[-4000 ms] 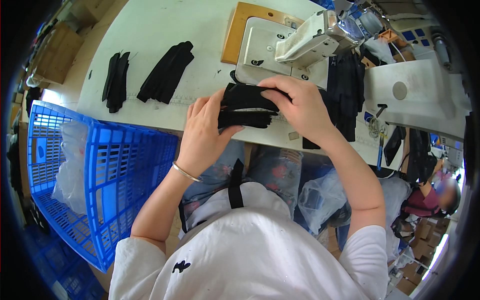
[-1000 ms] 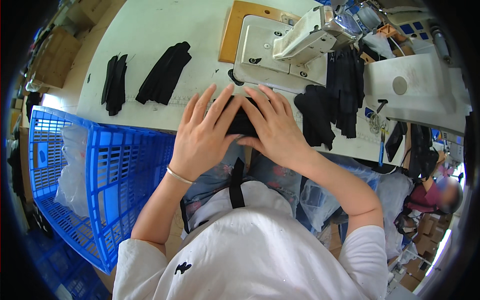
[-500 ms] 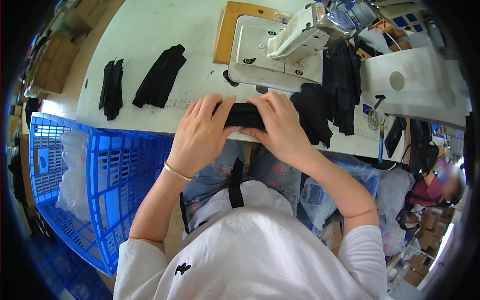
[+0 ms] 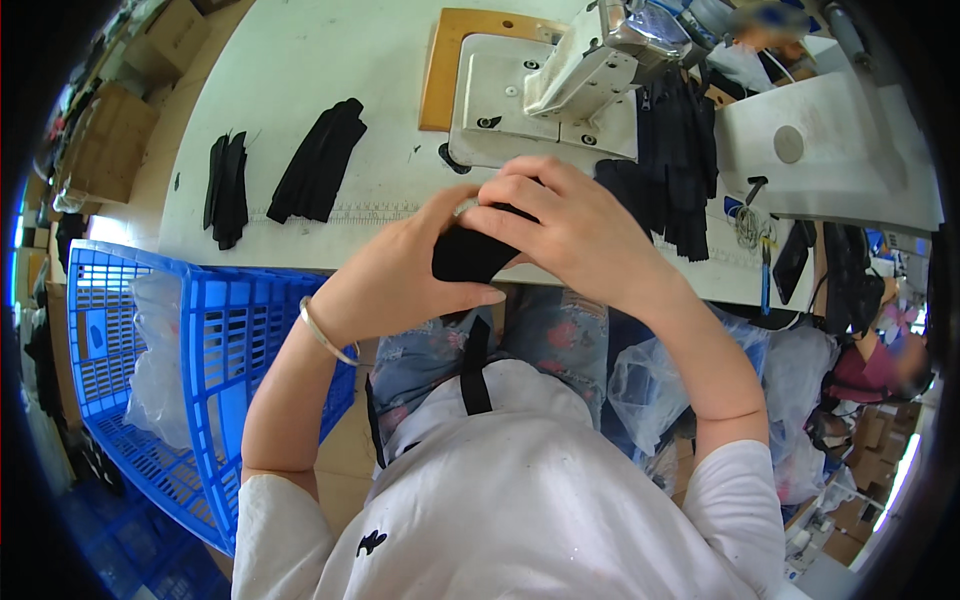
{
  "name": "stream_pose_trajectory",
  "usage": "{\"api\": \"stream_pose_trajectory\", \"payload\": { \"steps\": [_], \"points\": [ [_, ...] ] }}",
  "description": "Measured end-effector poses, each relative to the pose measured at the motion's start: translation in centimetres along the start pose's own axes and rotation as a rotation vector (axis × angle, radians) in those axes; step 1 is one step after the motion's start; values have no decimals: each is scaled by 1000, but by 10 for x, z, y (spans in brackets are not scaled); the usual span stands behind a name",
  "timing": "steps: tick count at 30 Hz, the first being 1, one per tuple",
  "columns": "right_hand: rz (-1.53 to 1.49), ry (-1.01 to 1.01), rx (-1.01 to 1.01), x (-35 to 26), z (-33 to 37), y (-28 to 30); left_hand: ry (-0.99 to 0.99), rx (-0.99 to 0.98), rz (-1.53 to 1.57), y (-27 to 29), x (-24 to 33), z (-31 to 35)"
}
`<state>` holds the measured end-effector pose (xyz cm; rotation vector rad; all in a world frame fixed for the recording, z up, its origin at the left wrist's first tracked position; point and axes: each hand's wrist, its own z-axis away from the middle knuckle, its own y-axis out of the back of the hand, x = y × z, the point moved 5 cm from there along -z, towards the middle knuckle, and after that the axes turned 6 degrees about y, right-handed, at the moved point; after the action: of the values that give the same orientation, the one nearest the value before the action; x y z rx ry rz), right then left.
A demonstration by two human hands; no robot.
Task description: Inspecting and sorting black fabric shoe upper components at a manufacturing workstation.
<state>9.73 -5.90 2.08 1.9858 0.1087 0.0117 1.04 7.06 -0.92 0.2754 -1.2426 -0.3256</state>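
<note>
Both hands close around a small black fabric piece (image 4: 470, 256) at the near edge of the white table (image 4: 300, 80). My left hand (image 4: 410, 275) cups it from below and from the left, a silver bracelet on that wrist. My right hand (image 4: 560, 230) presses over its top, fingers curled. Most of the piece is hidden between the palms. Just beyond the hands stands a white sewing machine (image 4: 570, 80) on its wooden base.
Two stacks of black fabric pieces (image 4: 320, 160) (image 4: 228, 188) lie on the table's left part. More black pieces (image 4: 675, 170) hang to the right of the machine. A blue plastic crate (image 4: 180, 370) holding a clear bag stands at my left. Another person sits at far right.
The black piece was stretched wide between both hands; now it is bunched small with the hands closed over it, a little nearer my body.
</note>
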Motion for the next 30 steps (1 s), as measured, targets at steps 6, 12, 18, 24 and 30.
{"api": "stream_pose_trajectory", "payload": {
  "steps": [6,12,18,24,30],
  "points": [
    [-2,-42,-16,15,3,14,117,-259,716,-36,-5,-21],
    [-165,-421,334,19,25,7,-39,-85,1181,-49,-20,-40],
    [-1373,-943,658,17,62,-47,-154,112,929,-53,-20,-52],
    [-1320,-943,630,16,63,-45,-183,81,957,-56,-18,-50],
    [-1233,-961,621,18,66,-40,-152,125,913,-55,-21,-48]
  ]
}}
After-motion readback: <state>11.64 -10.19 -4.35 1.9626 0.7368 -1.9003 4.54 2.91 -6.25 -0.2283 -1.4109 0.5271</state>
